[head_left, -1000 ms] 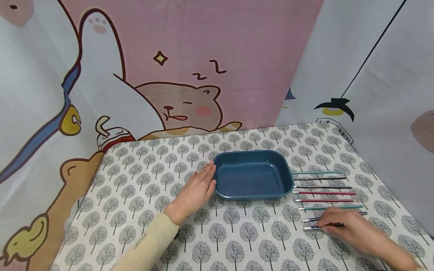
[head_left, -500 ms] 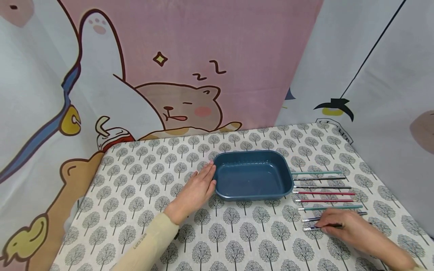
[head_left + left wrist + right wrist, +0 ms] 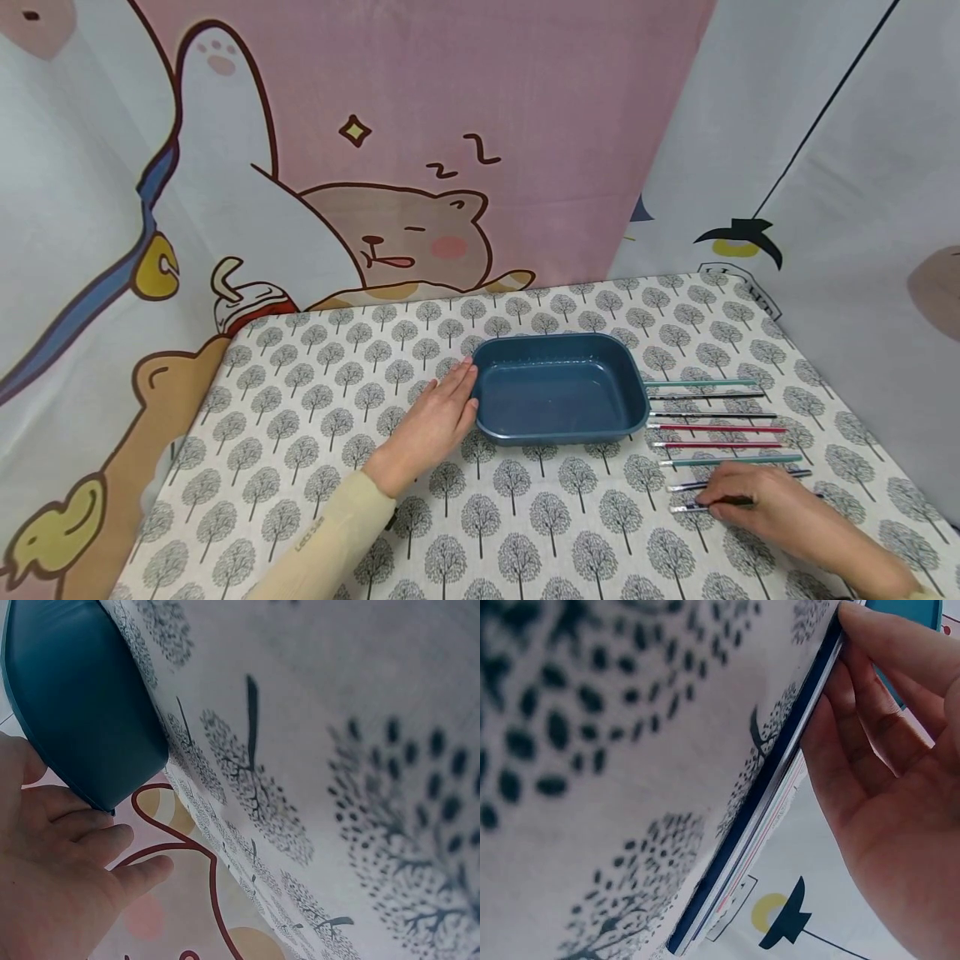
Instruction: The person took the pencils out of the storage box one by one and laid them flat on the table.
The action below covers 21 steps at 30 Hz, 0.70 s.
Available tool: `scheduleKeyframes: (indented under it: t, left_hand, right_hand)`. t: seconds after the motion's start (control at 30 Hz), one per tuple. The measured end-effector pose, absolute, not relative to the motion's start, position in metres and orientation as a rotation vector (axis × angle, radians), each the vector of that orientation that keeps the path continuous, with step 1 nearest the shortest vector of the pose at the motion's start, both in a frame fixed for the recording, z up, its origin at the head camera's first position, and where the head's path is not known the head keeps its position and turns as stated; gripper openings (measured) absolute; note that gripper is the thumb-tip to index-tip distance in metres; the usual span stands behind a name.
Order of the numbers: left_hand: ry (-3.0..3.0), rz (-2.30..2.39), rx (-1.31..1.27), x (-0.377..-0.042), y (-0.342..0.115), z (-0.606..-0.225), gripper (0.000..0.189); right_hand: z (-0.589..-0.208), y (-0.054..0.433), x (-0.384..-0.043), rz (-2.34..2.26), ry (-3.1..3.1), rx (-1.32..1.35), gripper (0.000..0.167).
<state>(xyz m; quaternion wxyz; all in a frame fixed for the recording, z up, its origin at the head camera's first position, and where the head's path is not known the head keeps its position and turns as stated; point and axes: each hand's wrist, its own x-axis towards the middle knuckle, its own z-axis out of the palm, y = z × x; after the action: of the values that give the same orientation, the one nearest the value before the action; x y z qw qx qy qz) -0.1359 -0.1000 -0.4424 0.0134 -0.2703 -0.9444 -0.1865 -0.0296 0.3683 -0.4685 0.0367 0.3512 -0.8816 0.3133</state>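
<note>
A rectangular dark blue plastic container (image 3: pixel 558 400) stands on the patterned cloth in the head view. My left hand (image 3: pixel 435 425) lies against its left wall with fingers stretched out; the left wrist view also has those fingers (image 3: pixel 97 832) at the container's corner. At lower right, my right hand (image 3: pixel 757 500) pinches a dark blue pencil (image 3: pixel 685 507) lying on the cloth, its silver end showing left of the fingertips. From the right wrist, the pencil's shaft (image 3: pixel 742 817) runs along the cloth beneath the thumb and fingers. Part of it is hidden by the hand in the head view.
Several pencils lie in a row right of the container: teal (image 3: pixel 705 382), dark, red (image 3: pixel 720 428) and another teal one (image 3: pixel 750 459). Their left ends sit close to the container's right wall or just below it. Printed curtains (image 3: pixel 420 125) rise behind the table.
The right hand's fingers have shifted very slightly along the pencil nearest the front. The left hand, container and other pencils look the same.
</note>
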Motion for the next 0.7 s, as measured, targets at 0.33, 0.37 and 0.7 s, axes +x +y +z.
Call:
scheduleKeyframes:
  t: [0.33, 0.37, 0.7]
  left_hand:
    - [-2.928, -0.616, -0.851, -0.137, -0.102, -0.441, 0.057]
    - [-2.927, -0.617, -0.85, -0.138, -0.103, -0.441, 0.057]
    - [-2.912, -0.613, -0.843, -0.139, -0.106, -0.443, 0.056]
  right_hand:
    - [-0.456, 0.361, -0.027, 0.732, -2.766, 0.92, 0.036]
    - [-0.453, 0.36, -0.028, 0.703, -2.752, 0.906, 0.037]
    - [-0.421, 0.342, -0.039, 0.622, -2.662, 0.723, 0.036]
